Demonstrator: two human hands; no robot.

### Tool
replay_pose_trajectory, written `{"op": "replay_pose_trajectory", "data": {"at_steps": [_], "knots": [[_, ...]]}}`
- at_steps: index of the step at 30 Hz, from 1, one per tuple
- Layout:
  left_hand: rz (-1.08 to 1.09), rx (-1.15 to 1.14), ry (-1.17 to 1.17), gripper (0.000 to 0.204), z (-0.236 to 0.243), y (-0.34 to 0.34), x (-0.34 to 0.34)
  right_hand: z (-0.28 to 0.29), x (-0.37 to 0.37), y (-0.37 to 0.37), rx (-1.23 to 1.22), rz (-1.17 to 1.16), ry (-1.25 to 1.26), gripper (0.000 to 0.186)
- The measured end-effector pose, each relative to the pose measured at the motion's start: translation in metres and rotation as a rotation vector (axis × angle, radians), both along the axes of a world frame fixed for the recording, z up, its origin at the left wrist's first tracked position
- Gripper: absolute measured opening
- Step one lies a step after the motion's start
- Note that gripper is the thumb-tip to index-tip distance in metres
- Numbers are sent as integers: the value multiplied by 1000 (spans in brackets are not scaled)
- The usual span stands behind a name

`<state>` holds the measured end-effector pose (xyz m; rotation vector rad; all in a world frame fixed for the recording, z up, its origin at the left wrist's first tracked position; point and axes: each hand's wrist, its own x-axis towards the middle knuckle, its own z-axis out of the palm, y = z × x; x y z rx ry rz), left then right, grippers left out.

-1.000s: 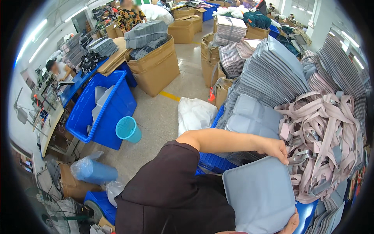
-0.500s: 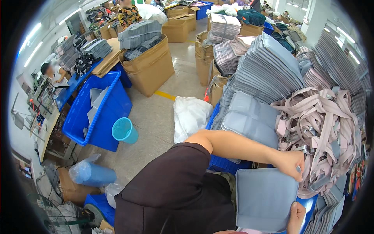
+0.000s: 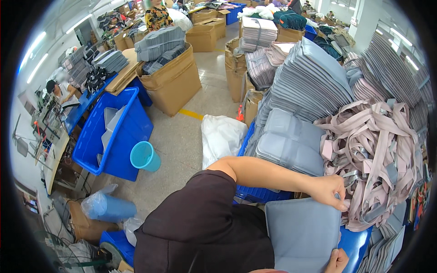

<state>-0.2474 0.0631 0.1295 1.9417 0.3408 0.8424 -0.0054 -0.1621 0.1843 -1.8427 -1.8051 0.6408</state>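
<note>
My left arm reaches across to the right. My left hand (image 3: pixel 331 192) is closed in a pinch just above the upper right corner of a flat grey-blue padded panel (image 3: pixel 302 234). A small greyish bit shows at its fingers, too small to name. My right hand (image 3: pixel 337 260), low in the picture, is closed on the panel's right edge, thumb on top. Beside my left hand hangs a tangled heap of pale pink straps (image 3: pixel 373 154) with grey pieces among them. The panel's lower edge is out of the picture.
Beyond my arm lie strapped bundles of grey panels (image 3: pixel 291 139) and a tall leaning stack (image 3: pixel 309 75). A blue surface (image 3: pixel 353 243) lies right of the panel. To the left are a blue bin (image 3: pixel 114 132), a turquoise basket (image 3: pixel 145 156) and a large carton (image 3: pixel 173 82). A co-worker (image 3: pixel 66 91) sits far left.
The panel and both hands have shifted a little to the left in the picture. More of the blue surface shows on the panel's right. Both hands stay closed.
</note>
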Motion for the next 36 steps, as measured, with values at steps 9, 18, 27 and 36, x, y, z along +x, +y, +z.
{"op": "replay_pose_trajectory", "data": {"at_steps": [9, 18, 27, 36], "knots": [[-37, -70, -36, 37, -8, 1, -9, -7, -5, -7, 48, -7, 139, 42], [-96, -110, -36, 36, -13, -1, -8, -20, 4, -13, 58, -25, 156, 43], [-34, -12, 37, 38, -36, -6, -9, -48, 19, -14, -73, -20, -145, 31], [-126, -516, 206, 23, -33, -9, -1, -71, 17, -27, 61, -61, 101, 49]]}}
